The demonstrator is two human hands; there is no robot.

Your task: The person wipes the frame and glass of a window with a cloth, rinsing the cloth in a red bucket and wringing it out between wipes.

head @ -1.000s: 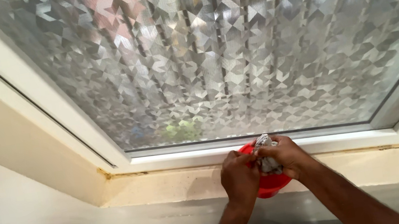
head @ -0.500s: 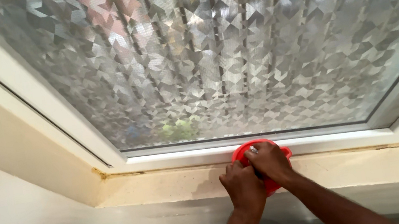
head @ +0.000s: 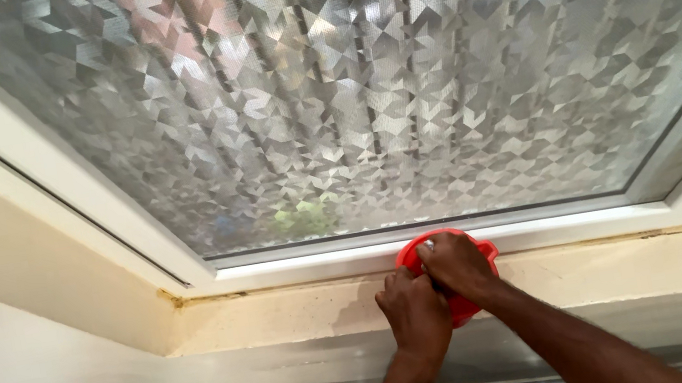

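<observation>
I have both hands, left (head: 414,310) and right (head: 457,265), bunched shut over the red bowl (head: 459,310) on the sill (head: 288,316). The cloth inside barely shows, so I cannot tell who grips it. Pressing too hard near the edge could tip the bowl off.

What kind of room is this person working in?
Probably a home interior, at a window: patterned frosted glass in a white frame, a stained sill, both hands over a red bowl.

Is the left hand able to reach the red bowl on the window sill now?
Probably yes. The left hand is at the near rim of the red bowl on the sill, beside the right hand, which covers most of the bowl. Nothing lies between.
</observation>
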